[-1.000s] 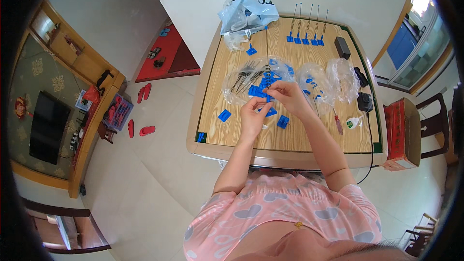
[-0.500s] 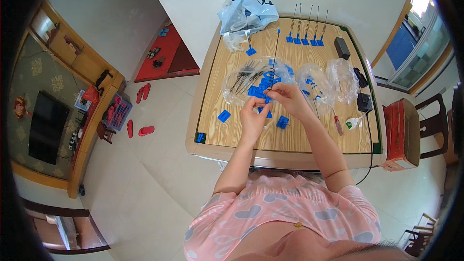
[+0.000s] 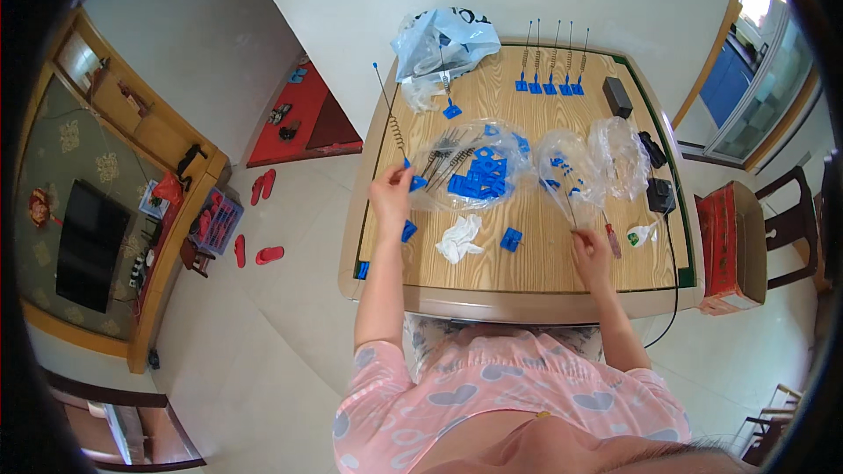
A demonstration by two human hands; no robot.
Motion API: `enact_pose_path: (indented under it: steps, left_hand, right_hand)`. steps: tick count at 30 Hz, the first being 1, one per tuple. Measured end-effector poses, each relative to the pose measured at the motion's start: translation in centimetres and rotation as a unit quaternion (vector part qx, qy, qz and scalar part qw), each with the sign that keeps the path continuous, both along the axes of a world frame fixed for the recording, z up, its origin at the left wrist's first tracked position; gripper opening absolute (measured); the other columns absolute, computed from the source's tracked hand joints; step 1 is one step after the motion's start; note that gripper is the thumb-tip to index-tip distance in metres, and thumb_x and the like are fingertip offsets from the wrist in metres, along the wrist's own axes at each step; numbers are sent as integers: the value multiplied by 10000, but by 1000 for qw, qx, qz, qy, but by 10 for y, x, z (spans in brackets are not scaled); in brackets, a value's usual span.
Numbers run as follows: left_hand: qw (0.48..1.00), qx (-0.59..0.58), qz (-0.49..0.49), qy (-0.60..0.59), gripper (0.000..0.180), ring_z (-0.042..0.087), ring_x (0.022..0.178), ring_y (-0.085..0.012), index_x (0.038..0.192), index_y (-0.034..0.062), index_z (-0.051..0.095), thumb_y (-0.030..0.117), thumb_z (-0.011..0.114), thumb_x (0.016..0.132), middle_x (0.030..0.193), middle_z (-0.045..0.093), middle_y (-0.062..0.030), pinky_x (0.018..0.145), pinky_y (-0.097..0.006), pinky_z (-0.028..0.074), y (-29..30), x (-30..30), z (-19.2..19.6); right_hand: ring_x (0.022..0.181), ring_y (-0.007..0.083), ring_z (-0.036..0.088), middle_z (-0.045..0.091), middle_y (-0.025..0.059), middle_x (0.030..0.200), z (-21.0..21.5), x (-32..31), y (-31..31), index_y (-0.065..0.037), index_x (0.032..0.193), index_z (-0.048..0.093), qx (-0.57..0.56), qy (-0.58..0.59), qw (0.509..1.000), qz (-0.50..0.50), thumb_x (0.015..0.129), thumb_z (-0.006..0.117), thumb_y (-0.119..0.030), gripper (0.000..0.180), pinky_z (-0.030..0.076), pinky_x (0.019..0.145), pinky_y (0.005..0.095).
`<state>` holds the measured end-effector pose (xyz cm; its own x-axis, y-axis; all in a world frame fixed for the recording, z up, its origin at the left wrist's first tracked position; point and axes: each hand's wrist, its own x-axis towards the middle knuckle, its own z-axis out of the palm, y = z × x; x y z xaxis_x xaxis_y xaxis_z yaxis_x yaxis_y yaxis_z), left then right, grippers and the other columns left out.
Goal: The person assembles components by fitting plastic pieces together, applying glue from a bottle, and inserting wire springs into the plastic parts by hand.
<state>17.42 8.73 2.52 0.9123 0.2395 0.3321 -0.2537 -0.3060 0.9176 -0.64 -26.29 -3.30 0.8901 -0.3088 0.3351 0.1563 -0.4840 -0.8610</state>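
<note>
My left hand (image 3: 389,197), at the table's left side, pinches the blue base of a spring-stemmed piece (image 3: 397,132): a dark coiled wire with a straight tip and small blue cap, standing up and leaning left. Near the front right, the closed fingers of my right hand (image 3: 594,256) are at the lower end of a thin dark rod (image 3: 571,209), beside a clear bag (image 3: 555,154) of small blue caps. Between my hands lies a clear bag (image 3: 426,196) with dark coiled wires (image 3: 446,147) and blue plastic bases (image 3: 479,177). A loose blue base (image 3: 511,240) sits nearer me.
Several upright spring-stemmed pieces (image 3: 550,88) line the far right; another (image 3: 451,111) stands by a light-blue bag (image 3: 443,39). A crumpled white cloth or tissue (image 3: 459,239), a red-handled screwdriver (image 3: 613,241), a black box (image 3: 617,97) and another clear bag (image 3: 622,158) are on the table.
My hands have parted from the middle. The left carried the spring-stemmed piece to the left; the right moved right and down to the thin rod. The crumpled white item is now uncovered.
</note>
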Motion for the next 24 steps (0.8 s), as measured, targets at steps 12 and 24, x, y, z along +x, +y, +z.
enact_pose_path:
  steps: [12,24]
  left_hand:
    - [978,165,78,-97,187,670,741,-256,898,34,707,161,702,760,840,691,-146,702,-361,510,7,191,-43]
    - [944,314,90,53,194,656,769,-309,869,78,711,245,699,770,817,683,-132,696,-420,505,-76,231,-86]
  right_hand:
    - [699,172,534,536,77,819,-28,-17,-7,-19,968,612,-29,-21,994,-106,823,594,-5,147,429,618,265]
    - [734,182,554,549,90,879,-25,-20,-14,-25,1001,582,-52,-42,986,-150,795,590,12,210,451,642,279]
